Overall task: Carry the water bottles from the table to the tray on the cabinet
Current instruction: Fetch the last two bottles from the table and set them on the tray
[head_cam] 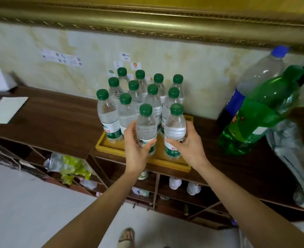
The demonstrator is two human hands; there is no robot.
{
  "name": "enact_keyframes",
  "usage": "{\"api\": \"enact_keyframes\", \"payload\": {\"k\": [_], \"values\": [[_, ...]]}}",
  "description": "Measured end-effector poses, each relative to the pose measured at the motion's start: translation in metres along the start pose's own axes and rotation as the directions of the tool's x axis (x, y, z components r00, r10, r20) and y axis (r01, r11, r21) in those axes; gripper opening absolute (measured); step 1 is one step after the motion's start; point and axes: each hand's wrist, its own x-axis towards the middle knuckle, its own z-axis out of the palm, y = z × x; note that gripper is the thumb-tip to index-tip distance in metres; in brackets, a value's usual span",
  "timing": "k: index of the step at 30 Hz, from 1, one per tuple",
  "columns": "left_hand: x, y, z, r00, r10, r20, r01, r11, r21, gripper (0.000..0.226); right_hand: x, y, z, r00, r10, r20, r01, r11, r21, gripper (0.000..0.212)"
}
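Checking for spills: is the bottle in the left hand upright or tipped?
Upright: the bottle in the left hand stands cap up, over the tray.

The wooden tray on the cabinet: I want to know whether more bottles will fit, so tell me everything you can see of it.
The tray is a shallow rectangular one of light yellowish wood with a low raised rim, lying flat on the dark wooden cabinet near the wall. Upright clear water bottles with green caps fill its back and middle. At its front, the left hand and right hand each grip a bottle. Bare floor shows only at the front edge and left front corner.
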Motion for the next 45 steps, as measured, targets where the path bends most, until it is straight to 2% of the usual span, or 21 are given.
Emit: {"api": "enact_keyframes", "payload": {"k": [5, 13, 15, 17, 19, 21, 23, 25, 33, 37, 42, 45], "values": [[-0.003, -0.005, 0.008, 0.999, -0.012, -0.053, 0.017, 0.996, 0.085, 0.079, 0.005, -0.003, 0.000, 1.000, 0.019, 0.024, -0.020, 0.999, 0.042, 0.058], [-0.001, 0.005, -0.015, 0.996, 0.030, 0.083, -0.052, 0.957, 0.284, 0.085, -0.001, -0.006, 0.010, 1.000, 0.021, 0.004, -0.021, 0.999, 0.024, 0.064], [0.001, 0.014, -0.024, 0.996, 0.074, 0.042, -0.084, 0.942, 0.323, 0.088, -0.004, -0.006, 0.009, 1.000, 0.024, 0.010, -0.024, 1.000, 0.012, 0.066], [0.009, 0.028, -0.038, 0.977, 0.213, 0.022, -0.207, 0.912, 0.354, 0.086, -0.006, -0.004, 0.007, 0.999, 0.035, 0.029, -0.034, 0.999, -0.017, 0.069], [0.025, 0.043, -0.053, 0.907, 0.405, 0.114, -0.415, 0.813, 0.408, 0.084, -0.008, -0.001, 0.005, 0.998, 0.054, 0.035, -0.052, 0.997, -0.060, 0.070], [0.046, 0.053, -0.064, 0.794, 0.523, 0.308, -0.603, 0.620, 0.502, 0.088, -0.008, 0.000, 0.005, 0.998, 0.068, 0.009, -0.067, 0.994, -0.084, 0.068], [0.061, 0.058, -0.067, 0.711, 0.498, 0.497, -0.700, 0.427, 0.572, 0.095, -0.008, 0.000, 0.006, 0.997, 0.076, -0.024, -0.078, 0.993, -0.089, 0.064], [0.067, 0.059, -0.065, 0.686, 0.421, 0.593, -0.724, 0.324, 0.609, 0.100, -0.010, -0.001, 0.008, 0.996, 0.078, -0.047, -0.082, 0.993, -0.080, 0.062], [0.069, 0.056, -0.055, 0.691, 0.414, 0.593, -0.717, 0.286, 0.636, 0.107, -0.010, -0.001, 0.012, 0.993, 0.087, -0.084, -0.095, 0.990, -0.103, 0.060], [0.070, 0.055, -0.053, 0.722, 0.425, 0.546, -0.686, 0.344, 0.641, 0.102, -0.007, 0.000, 0.011, 0.993, 0.099, -0.065, -0.105, 0.990, -0.095, 0.064], [0.075, 0.043, -0.051, 0.681, 0.545, 0.489, -0.691, 0.258, 0.675, 0.101, -0.007, 0.002, 0.012, 0.994, 0.092, -0.052, -0.096, 0.993, -0.068, 0.066], [0.080, 0.039, -0.049, 0.663, 0.562, 0.494, -0.698, 0.227, 0.679, 0.100, -0.005, 0.002, 0.017, 0.994, 0.088, -0.059, -0.091, 0.995, -0.043, 0.067]]}}
